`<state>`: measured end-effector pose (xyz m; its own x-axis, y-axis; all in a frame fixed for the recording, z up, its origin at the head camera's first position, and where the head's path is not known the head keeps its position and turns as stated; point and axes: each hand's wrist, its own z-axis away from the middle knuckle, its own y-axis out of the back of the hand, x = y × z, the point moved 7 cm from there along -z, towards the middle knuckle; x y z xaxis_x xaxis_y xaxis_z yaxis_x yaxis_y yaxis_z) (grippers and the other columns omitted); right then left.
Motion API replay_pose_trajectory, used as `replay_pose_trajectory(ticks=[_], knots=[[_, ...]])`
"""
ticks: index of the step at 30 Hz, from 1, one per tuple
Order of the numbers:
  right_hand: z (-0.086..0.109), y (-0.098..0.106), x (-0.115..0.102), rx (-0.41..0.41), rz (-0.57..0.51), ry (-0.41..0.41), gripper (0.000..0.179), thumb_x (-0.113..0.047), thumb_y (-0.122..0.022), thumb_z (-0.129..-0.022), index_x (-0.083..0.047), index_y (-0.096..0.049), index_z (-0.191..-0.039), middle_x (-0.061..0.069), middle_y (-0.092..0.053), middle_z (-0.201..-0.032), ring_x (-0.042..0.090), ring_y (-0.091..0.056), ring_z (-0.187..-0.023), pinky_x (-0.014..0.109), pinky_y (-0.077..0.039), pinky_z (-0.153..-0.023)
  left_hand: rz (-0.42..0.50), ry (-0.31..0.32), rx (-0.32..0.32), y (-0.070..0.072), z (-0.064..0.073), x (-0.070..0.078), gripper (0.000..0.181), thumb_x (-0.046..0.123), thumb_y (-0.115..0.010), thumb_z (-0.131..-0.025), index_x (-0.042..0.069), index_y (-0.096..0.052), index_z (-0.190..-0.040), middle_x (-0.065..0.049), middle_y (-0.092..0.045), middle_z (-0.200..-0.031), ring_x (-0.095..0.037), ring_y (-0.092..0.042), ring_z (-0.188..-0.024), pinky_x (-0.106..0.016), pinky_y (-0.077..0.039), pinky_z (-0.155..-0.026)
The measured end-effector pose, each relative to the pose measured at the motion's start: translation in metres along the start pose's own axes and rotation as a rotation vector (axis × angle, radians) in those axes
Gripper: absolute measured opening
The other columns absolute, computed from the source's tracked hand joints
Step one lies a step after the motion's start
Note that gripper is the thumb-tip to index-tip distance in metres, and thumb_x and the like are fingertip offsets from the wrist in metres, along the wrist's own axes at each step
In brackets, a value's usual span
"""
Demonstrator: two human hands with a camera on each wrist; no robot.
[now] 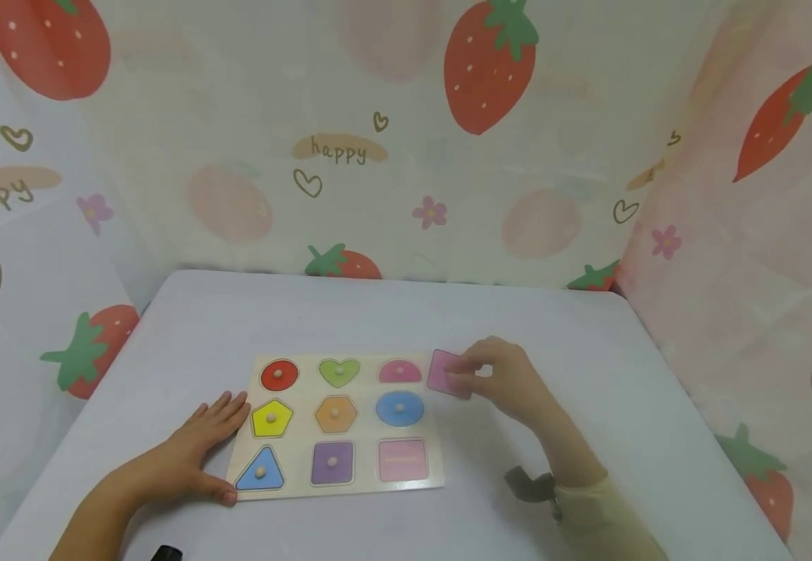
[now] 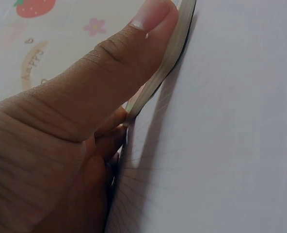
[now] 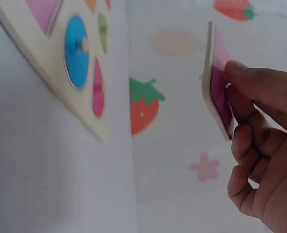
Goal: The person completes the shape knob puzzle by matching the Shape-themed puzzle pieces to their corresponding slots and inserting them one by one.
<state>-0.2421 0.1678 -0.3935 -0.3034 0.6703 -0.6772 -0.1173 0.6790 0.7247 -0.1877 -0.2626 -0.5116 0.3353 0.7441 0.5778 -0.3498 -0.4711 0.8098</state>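
Note:
A wooden shape puzzle board [image 1: 298, 466] lies on the table. At its left edge my left hand [image 1: 181, 460] rests with fingers spread, fingertips and thumb right at the edge. In the left wrist view the thumb [image 2: 109, 63] lies along the board's side. Beyond the board's upper right corner, my right hand [image 1: 511, 382] pinches a pink rectangular puzzle piece [image 1: 439, 372] between thumb and index finger. The right wrist view shows this piece [image 3: 219, 63] raised and tilted, its knob hidden by the fingers. A pink rectangular recess [image 1: 402, 461] shows at the board's lower right.
Several knobbed pieces sit in the board, among them a red circle [image 1: 279, 375], a blue oval [image 1: 400, 408] and a purple square [image 1: 332, 472]. The white table [image 1: 350, 312] is bounded at back and sides by strawberry-print cloth [image 1: 392, 171].

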Motion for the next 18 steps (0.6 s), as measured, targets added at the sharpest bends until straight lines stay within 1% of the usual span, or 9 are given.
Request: replay_pose_trajectory(ticks=[3,6,9,10,13,18], knots=[[-0.001,-0.015,-0.009,-0.027,-0.028,0.008,0.010,-0.028,-0.083,-0.088,-0.032,-0.079,-0.097,-0.012,-0.069,-0.092,0.012,-0.061,-0.095,0.035,-0.054,-0.084,-0.011,0.016,-0.006,0.000,0.000,-0.001,0.131,0.071,-0.084,-0.060,0.009,-0.029,-0.162,-0.012,-0.018,-0.171,-0.041,-0.005,-0.158,-0.004,0.019,-0.110],[-0.001,-0.026,-0.017,-0.043,-0.051,0.028,0.009,-0.027,-0.084,-0.087,-0.030,-0.079,-0.093,-0.011,-0.069,-0.089,0.014,-0.061,-0.093,0.035,-0.054,-0.083,-0.017,0.013,-0.008,0.001,-0.001,-0.002,0.131,0.071,-0.084,-0.061,0.009,-0.029,-0.162,-0.012,-0.017,-0.172,-0.041,-0.005,-0.158,-0.004,0.019,-0.111],[-0.003,-0.034,-0.024,-0.046,-0.041,0.060,0.010,-0.024,-0.085,-0.085,-0.028,-0.079,-0.092,-0.012,-0.069,-0.087,0.013,-0.061,-0.091,0.036,-0.054,-0.083,-0.014,0.013,-0.006,0.002,0.000,-0.003,0.130,0.071,-0.084,-0.061,0.010,-0.028,-0.162,-0.012,-0.017,-0.172,-0.041,-0.004,-0.158,-0.005,0.019,-0.111],[-0.003,-0.037,-0.025,-0.044,-0.028,0.077,0.011,-0.023,-0.086,-0.084,-0.027,-0.079,-0.092,-0.012,-0.070,-0.088,0.013,-0.061,-0.090,0.037,-0.053,-0.084,-0.011,0.012,-0.004,0.003,0.000,-0.003,0.130,0.070,-0.084,-0.061,0.010,-0.028,-0.162,-0.012,-0.017,-0.172,-0.041,-0.004,-0.158,-0.005,0.019,-0.111],[-0.004,-0.045,-0.023,-0.050,0.020,0.077,0.012,-0.022,-0.086,-0.084,-0.027,-0.080,-0.093,-0.016,-0.069,-0.087,0.010,-0.059,-0.088,0.036,-0.053,-0.083,0.001,0.010,-0.001,0.002,0.000,-0.003,0.130,0.069,-0.085,-0.061,0.009,-0.028,-0.162,-0.012,-0.017,-0.172,-0.041,-0.005,-0.158,-0.004,0.019,-0.111],[-0.004,-0.061,-0.018,-0.074,0.113,0.088,0.012,-0.021,-0.085,-0.084,-0.026,-0.081,-0.094,-0.018,-0.067,-0.083,0.010,-0.057,-0.085,0.033,-0.049,-0.083,0.014,0.020,-0.011,-0.001,0.000,-0.003,0.130,0.068,-0.085,-0.061,0.010,-0.029,-0.162,-0.012,-0.017,-0.172,-0.042,-0.004,-0.158,-0.006,0.020,-0.111]])
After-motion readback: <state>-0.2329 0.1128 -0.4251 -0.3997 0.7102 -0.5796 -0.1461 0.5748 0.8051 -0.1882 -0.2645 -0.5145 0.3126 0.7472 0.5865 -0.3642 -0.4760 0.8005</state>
